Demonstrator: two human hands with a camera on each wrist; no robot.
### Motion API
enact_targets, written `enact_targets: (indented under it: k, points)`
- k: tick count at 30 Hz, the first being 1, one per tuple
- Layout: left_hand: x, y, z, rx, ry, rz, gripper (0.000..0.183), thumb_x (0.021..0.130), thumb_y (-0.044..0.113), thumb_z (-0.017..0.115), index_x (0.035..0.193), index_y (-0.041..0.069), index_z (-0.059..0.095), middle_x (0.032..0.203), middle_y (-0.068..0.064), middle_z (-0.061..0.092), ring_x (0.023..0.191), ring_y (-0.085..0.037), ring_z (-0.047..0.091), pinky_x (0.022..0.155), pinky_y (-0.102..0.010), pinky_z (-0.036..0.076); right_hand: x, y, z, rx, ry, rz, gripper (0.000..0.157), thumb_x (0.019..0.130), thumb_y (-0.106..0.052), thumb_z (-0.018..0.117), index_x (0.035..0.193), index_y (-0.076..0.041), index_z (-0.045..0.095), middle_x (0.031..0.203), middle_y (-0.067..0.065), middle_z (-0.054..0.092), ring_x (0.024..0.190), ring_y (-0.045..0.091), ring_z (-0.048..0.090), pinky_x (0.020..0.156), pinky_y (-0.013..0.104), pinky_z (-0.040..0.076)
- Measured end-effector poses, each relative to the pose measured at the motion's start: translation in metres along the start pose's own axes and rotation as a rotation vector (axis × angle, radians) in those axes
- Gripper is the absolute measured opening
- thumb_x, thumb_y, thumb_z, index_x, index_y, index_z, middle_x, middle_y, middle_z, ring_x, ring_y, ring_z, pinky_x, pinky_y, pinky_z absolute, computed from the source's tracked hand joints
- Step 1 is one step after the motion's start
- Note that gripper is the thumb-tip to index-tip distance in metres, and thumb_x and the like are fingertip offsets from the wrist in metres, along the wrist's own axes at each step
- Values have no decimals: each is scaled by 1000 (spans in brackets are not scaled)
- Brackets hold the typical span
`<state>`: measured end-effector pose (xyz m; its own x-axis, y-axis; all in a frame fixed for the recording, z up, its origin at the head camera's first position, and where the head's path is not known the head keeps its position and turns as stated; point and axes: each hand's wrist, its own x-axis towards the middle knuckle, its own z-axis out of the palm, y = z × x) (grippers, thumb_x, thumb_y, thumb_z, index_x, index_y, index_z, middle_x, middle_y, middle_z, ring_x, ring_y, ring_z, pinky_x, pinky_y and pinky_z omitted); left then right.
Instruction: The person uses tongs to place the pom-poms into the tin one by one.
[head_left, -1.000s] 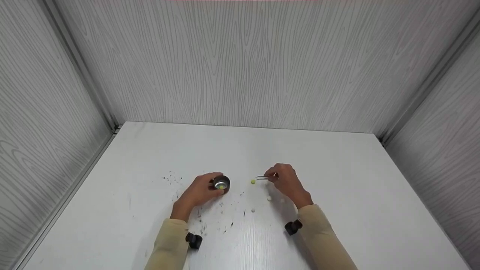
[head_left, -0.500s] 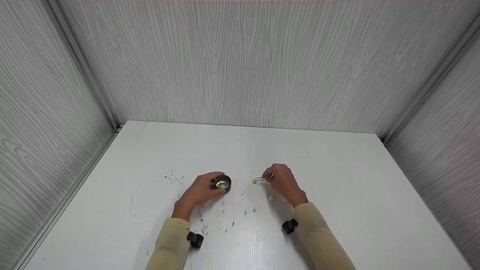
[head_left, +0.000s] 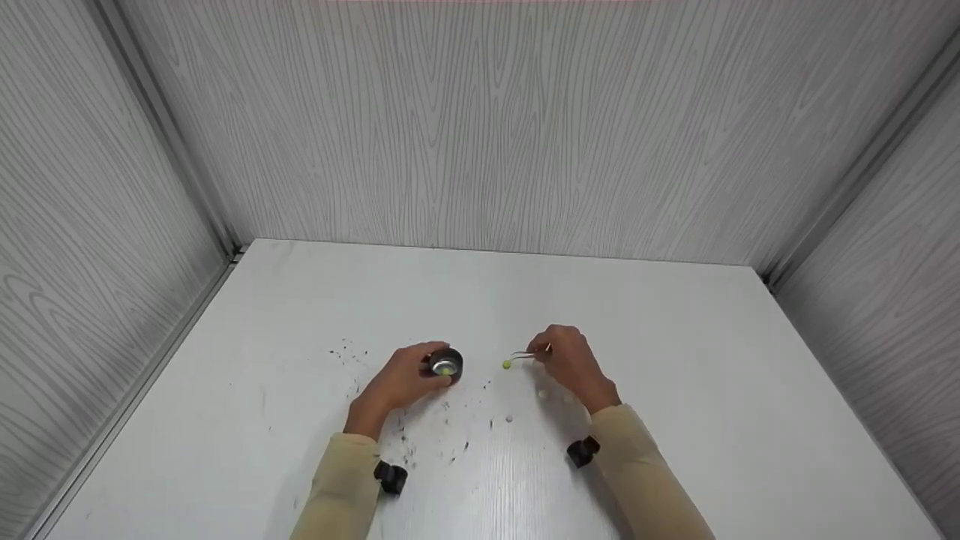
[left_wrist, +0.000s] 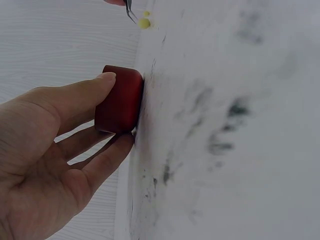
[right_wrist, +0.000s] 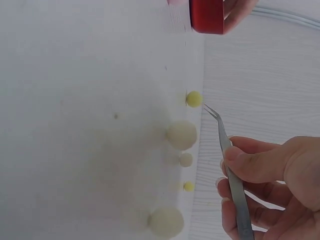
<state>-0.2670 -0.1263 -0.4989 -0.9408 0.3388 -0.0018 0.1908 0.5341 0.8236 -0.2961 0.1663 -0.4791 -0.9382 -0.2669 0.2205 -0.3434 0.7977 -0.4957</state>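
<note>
My left hand (head_left: 405,380) grips a small red cup (left_wrist: 120,100) around its side, thumb near the rim and fingers below. The cup stands on the table, its shiny metal inside facing up in the head view with a yellow-green ball (head_left: 446,371) in it. My right hand (head_left: 568,364) pinches silver bent-tip tweezers (right_wrist: 232,185) between thumb and fingers. The tweezers' tips are slightly apart, right beside a yellow ball (right_wrist: 194,99) on the table to the right of the cup.
Off-white balls (right_wrist: 181,135) of different sizes and a smaller yellow ball (right_wrist: 189,186) lie on the white table (head_left: 660,322) near my right hand. Dark specks (head_left: 409,450) are scattered around my left hand. Grey wood-grain walls (head_left: 480,127) enclose the back and sides.
The tweezers closed in on the yellow ball half a second ago; now their tips stand apart again, and the ball sits slightly further left. My left hand keeps the cup in place.
</note>
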Motion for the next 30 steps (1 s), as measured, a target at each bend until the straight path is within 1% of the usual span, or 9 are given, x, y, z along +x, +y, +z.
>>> enact_targets:
  k: [3,7,12,15,19,26,30]
  points:
    - [0,1,0,6,6,-2,57,95,7,74,148,2,53,147,-21,58,132,-41,61,110,-51,52,1,0,0,-8,-29,17,18,88,8,73,93,-6,84,92,9,78,87,24,70,80,41,61]
    - [0,2,0,7,9,-21,58,95,8,74,148,4,53,148,-20,58,133,-40,60,111,-51,51,1,-2,-1,-8,-52,15,17,89,7,73,93,-6,84,92,9,78,88,24,70,81,42,61]
    - [-1,3,0,0,14,-49,58,94,9,75,149,6,54,149,-19,57,134,-39,60,111,-50,51,-1,-2,-4,18,-28,-13,17,88,9,74,91,-5,83,89,11,77,83,23,69,76,40,60]
    - [-1,3,0,-1,18,-53,58,94,8,75,148,7,55,149,-19,57,134,-39,60,111,-50,51,-2,-4,-6,31,-15,-27,17,87,9,74,90,-5,83,88,12,76,81,22,68,74,39,59]
    - [0,3,0,16,24,-52,58,94,9,75,148,6,55,149,-19,57,135,-38,59,112,-51,50,-1,-8,-5,46,-7,-32,15,88,7,75,90,-6,83,86,10,74,81,20,68,74,38,59]
    - [0,4,1,27,30,-62,58,94,10,75,148,7,55,149,-18,58,135,-38,59,114,-51,49,4,-27,1,90,-16,-70,14,89,5,75,91,-6,84,89,10,75,82,21,68,74,36,60]
    - [0,4,1,24,32,-60,57,94,10,75,148,7,55,149,-18,58,135,-38,59,114,-51,49,7,-40,7,93,-1,-127,16,90,6,73,92,-5,84,89,10,74,84,22,70,76,38,62]
